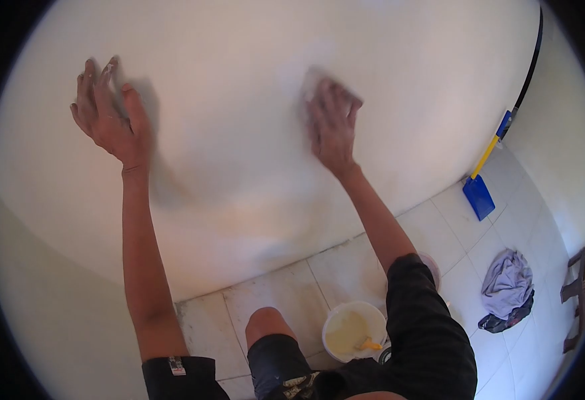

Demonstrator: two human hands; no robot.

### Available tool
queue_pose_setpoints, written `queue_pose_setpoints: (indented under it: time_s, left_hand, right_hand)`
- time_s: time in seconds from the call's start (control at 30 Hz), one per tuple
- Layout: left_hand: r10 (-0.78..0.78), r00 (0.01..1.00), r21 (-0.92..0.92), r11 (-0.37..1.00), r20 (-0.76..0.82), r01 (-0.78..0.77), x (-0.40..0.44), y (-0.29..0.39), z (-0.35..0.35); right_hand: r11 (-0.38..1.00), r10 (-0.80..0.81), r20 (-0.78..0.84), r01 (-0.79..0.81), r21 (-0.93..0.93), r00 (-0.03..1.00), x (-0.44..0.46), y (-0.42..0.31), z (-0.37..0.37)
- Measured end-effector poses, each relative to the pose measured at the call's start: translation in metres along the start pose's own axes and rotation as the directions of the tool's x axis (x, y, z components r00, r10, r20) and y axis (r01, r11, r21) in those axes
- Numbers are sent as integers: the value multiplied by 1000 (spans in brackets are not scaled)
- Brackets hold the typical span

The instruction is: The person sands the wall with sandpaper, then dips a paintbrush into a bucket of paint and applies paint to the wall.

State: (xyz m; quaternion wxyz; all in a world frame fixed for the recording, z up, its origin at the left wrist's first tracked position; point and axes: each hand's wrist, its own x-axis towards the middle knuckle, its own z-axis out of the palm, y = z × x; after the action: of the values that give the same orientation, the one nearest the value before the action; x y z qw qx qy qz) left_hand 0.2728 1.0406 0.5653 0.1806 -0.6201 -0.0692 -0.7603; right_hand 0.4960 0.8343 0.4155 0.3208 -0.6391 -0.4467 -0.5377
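Note:
My left hand (111, 120) rests against the pale wall (226, 120) at the upper left, its fingers spread and holding nothing, with white powder on the fingers. To the right, my right hand (332, 127) is pressed to the same wall over a thin, dark, flat piece (356, 102). A corner of that piece sticks out beside the fingers; the rest is hidden under the hand, and motion blurs it. Both arms reach up from the bottom of the view.
On the tiled floor stands a white bucket (354, 328) with pale liquid and an orange-handled tool (370, 345). A blue dustpan (479, 197) with a yellow handle leans at the right. Crumpled grey cloth (507, 283) lies near dark wooden furniture (582, 280).

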Motion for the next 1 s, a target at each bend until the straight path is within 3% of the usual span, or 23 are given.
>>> queue_pose_setpoints:
  time_s: [0.13,0.17,0.23,0.27,0.33,0.4,0.43,0.47,0.57,0.6,0.67,0.77,0.8,0.87,0.9,0.93,1.0]
  left_hand:
    - [-13,999,32,999,36,12,1,0,-2]
    - [-9,999,27,1000,34,8,2,0,-3]
    - [-20,999,42,999,39,19,3,5,-6]
    - [-24,999,51,998,45,21,0,5,-7]
    - [-24,999,52,998,44,22,-1,5,-8]
    - [-29,998,56,998,50,27,-1,6,-7]
    - [-32,998,58,998,53,29,0,7,-8]
    - [-35,998,62,998,60,31,0,8,-9]
    - [-46,997,54,998,69,43,3,10,-11]
    - [-49,996,57,997,71,45,3,11,-12]
    - [-49,996,60,997,77,45,4,11,-11]
    - [-46,997,28,999,60,44,8,8,-4]
    - [-40,998,24,999,57,39,9,7,-4]
    - [-32,998,10,999,58,31,9,7,-5]
    - [-29,998,19,999,59,28,10,7,-6]
    - [-27,998,28,999,61,25,10,7,-6]
    - [-29,998,28,999,62,27,10,8,-5]
  right_hand:
    - [988,128,-263,-101,113,956,62,-4,-7]
    - [994,54,-245,-28,110,968,58,-16,0]
    - [913,-321,-65,328,242,945,42,-29,6]
    - [898,-360,69,325,295,930,38,-39,0]
    - [926,-290,95,254,278,952,46,-25,-4]
    - [991,-131,-88,131,3,988,74,11,-7]
    - [1000,-6,-228,1,-25,974,95,29,-13]
    - [991,114,-362,-133,-29,925,116,44,-19]
    - [913,405,-465,-372,167,787,159,68,-32]
    - [948,311,-489,-303,98,815,168,65,-31]
    - [983,8,-440,73,167,898,176,39,-30]
    - [968,-219,-157,235,90,963,188,31,-35]
    - [989,-147,-318,139,-48,937,198,46,-33]
    - [939,339,-495,-253,233,800,211,67,-34]
    - [910,414,-505,-336,242,758,214,66,-37]
    - [945,324,-519,-291,146,791,220,59,-32]
    - [977,-95,-344,154,148,934,222,40,-30]
